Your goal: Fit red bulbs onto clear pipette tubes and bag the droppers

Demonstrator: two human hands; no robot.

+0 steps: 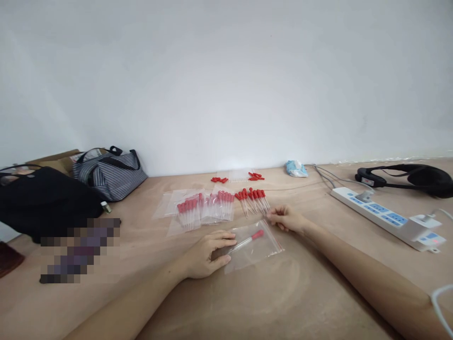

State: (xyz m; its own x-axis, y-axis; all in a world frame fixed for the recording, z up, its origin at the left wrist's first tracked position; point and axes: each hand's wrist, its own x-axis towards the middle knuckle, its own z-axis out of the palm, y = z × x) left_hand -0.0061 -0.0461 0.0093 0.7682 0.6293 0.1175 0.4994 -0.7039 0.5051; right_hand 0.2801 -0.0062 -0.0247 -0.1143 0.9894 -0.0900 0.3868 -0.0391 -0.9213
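A clear zip bag [253, 248] lies on the table in front of me, with one red-bulbed glass dropper [247, 241] inside it. My left hand [210, 252] holds the bag's left end, thumb and fingers on the plastic. Just beyond the bag's upper right corner, my right hand [285, 218] has its fingers closed in a pinch by the tips of the loose droppers [253, 198]; what it grips is too small to tell. Left of those droppers, several bagged droppers [205, 205] lie overlapping.
Loose red rubber bulbs [219, 180] and glass tubes [238, 175] lie near the wall. A blue mask [296, 168], a white power strip [385, 217] and a black headset [403, 179] are at right. A striped bag [113, 174] and a black bag [46, 198] stand at left.
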